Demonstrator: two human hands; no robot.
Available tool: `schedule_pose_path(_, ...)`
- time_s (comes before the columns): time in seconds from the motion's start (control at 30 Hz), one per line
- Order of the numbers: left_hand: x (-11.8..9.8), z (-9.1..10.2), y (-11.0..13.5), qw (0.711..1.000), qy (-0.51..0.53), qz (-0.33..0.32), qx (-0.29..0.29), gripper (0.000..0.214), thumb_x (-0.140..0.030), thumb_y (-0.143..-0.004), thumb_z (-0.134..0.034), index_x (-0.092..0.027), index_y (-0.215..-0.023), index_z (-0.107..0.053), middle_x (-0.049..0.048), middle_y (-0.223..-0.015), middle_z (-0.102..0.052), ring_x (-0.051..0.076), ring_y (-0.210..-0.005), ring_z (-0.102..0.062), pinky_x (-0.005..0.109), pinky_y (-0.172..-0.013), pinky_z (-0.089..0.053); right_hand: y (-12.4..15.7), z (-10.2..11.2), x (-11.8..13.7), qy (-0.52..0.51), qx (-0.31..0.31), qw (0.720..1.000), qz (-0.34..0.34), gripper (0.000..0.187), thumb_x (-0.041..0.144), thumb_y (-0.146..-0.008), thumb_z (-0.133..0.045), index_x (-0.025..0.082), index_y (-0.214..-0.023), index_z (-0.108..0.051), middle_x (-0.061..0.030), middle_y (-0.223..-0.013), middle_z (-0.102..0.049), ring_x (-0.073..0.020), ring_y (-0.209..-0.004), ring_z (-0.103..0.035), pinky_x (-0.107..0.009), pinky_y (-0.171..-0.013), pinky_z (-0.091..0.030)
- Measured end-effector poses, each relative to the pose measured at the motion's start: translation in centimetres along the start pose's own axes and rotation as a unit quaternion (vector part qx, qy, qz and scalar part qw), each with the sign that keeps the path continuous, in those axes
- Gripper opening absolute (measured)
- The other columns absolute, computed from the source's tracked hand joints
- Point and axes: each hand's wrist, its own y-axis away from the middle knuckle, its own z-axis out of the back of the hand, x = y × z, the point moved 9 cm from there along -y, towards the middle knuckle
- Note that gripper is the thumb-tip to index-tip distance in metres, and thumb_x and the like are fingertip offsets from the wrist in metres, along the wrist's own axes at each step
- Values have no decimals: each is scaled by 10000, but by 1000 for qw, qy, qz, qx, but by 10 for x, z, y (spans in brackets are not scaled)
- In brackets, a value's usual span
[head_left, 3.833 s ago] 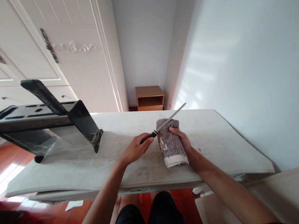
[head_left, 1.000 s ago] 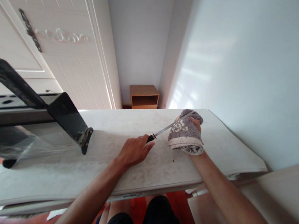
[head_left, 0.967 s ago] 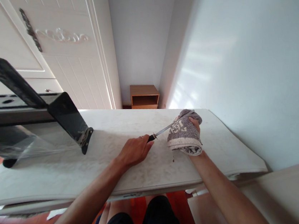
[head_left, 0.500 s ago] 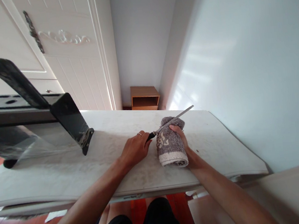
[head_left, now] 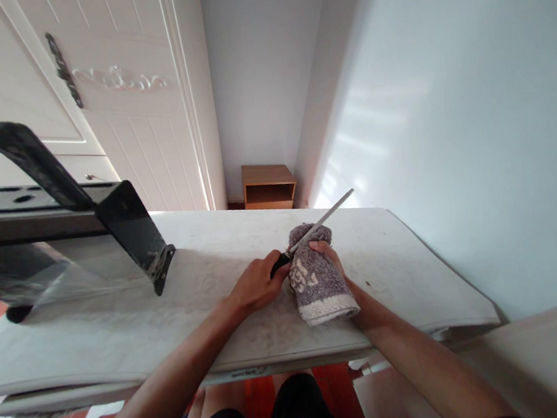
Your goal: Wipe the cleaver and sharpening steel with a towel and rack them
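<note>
My left hand (head_left: pixel 257 284) is closed around the black handle of a knife (head_left: pixel 331 210). Its long, narrow metal blade slants up to the right across the top of a grey-brown towel (head_left: pixel 321 283), and the tip sticks out past the cloth. The towel is folded into a thick bundle, with pale lettering and a white band at its lower end. My right hand (head_left: pixel 331 256) grips the towel from the right, with the thumb near the blade; most of its other fingers are hidden behind the cloth.
Both arms reach over a white tabletop (head_left: pixel 214 263) with smudges. At the left stands a dark knife rack (head_left: pixel 135 232) with a slotted top and a black handle rising from it. White cabinets (head_left: pixel 144 137), a wall (head_left: pixel 459 114) and a small wooden cabinet (head_left: pixel 268 176) lie beyond.
The towel has tilted, its lower end swinging a little right and its top left. The knife has shifted slightly left with my left hand. Both hands keep their hold.
</note>
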Motion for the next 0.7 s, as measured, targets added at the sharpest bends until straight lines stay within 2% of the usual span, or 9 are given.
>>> schedule_pose_path(0.07,0,-3,1,991,123,-23,44,371,-543,-931,-409,-200,-807,-481,6,-730,-570,150,-677,-530,259,-590,-372,0,-1,3,9,17,1000,6,330,394,-679,-636,268,-983,-659,0,-749,-693,-193,-660,-648,-333,-618,-562)
schedule_pose_path(0.13,-1,-14,6,956,265,-15,127,437,-623,-885,-444,-195,-800,-474,-38,-599,-449,106,-526,-416,230,-484,-320,2,-6,12,19,37,998,43,424,349,-646,-647,292,-1065,-638,9,-803,-704,-193,-698,-657,-336,-642,-558)
schedule_pose_path(0.2,-4,-30,15,887,397,23,235,475,-667,-842,-488,-194,-802,-466,-80,-508,-322,74,-407,-269,207,-381,-214,7,-16,21,28,69,994,78,537,319,-598,-656,288,-1133,-619,0,-860,-715,-197,-743,-664,-335,-657,-555)
schedule_pose_path(0.27,-12,-42,26,809,485,54,328,468,-650,-819,-546,-198,-758,-438,-95,-476,-274,51,-361,-179,187,-331,-128,13,-27,26,35,108,989,93,626,318,-560,-668,253,-1180,-608,-26,-900,-722,-202,-782,-668,-335,-677,-553)
schedule_pose_path(0.37,-20,-47,37,734,544,69,400,443,-572,-809,-612,-198,-704,-400,-92,-465,-272,30,-347,-130,152,-306,-82,21,-36,30,30,146,984,100,711,320,-539,-701,217,-1234,-588,-64,-1031,-718,-215,-900,-673,-354,-776,-551)
schedule_pose_path(0.43,-20,-47,36,716,564,79,404,414,-540,-813,-621,-191,-717,-421,-95,-459,-267,23,-344,-110,134,-298,-81,22,-39,32,26,156,982,100,723,307,-543,-716,222,-1248,-579,-87,-1202,-675,-243,-1058,-647,-395,-891,-525)
schedule_pose_path(0.53,-13,-45,29,716,585,92,370,376,-496,-804,-655,-177,-758,-462,-86,-473,-337,16,-333,-138,119,-282,-102,21,-41,35,26,155,982,106,712,301,-556,-725,236,-1250,-578,-95,-1361,-590,-273,-1242,-557,-445,-1014,-461)
schedule_pose_path(0.6,-9,-42,24,726,592,91,337,360,-464,-792,-688,-168,-781,-483,-72,-516,-416,7,-325,-174,117,-270,-124,20,-38,38,22,129,984,120,720,302,-565,-727,243,-1265,-570,-84,-1349,-602,-271,-1241,-561,-441,-1002,-479)
schedule_pose_path(0.7,-5,-35,18,748,590,80,293,338,-446,-802,-694,-152,-832,-530,-68,-556,-455,0,-319,-212,119,-272,-155,20,-29,40,22,68,990,125,707,298,-594,-724,285,-1280,-556,-43,-1215,-681,-275,-1100,-648,-446,-882,-556)
